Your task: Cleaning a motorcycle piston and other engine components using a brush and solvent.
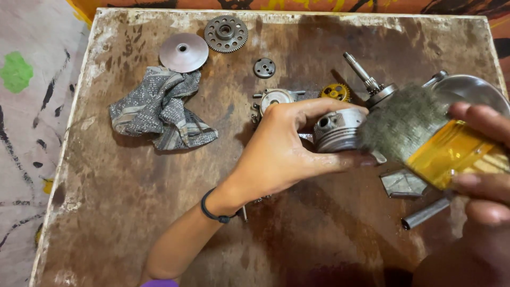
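**Yellow brush on a metal piston**

Yellow plastic shows on the handle of a brush (451, 151) held in the right hand (486, 170). The fingers (478, 114) are wrapped around that handle, gripping it. Grey bristles stick out past the fingertips and touch the piston (334, 130).

The left hand (281, 154) holds the piston. Its thumb and fingers are closed around the round metal piece, pinching it from top and bottom. A black band sits on the wrist.

Just behind the left fingers lie a small silver part (276, 97) and a gold gear (336, 92). A metal shaft (366, 78) lies past the bristles. Below the right fingers lies a short metal tube (425, 213).

Far from the left fingers, a grey rag (159, 109) lies crumpled. Near it are a round smooth disc (183, 52) and a big toothed gear (226, 33). Everything rests on a stained brown board (159, 212).
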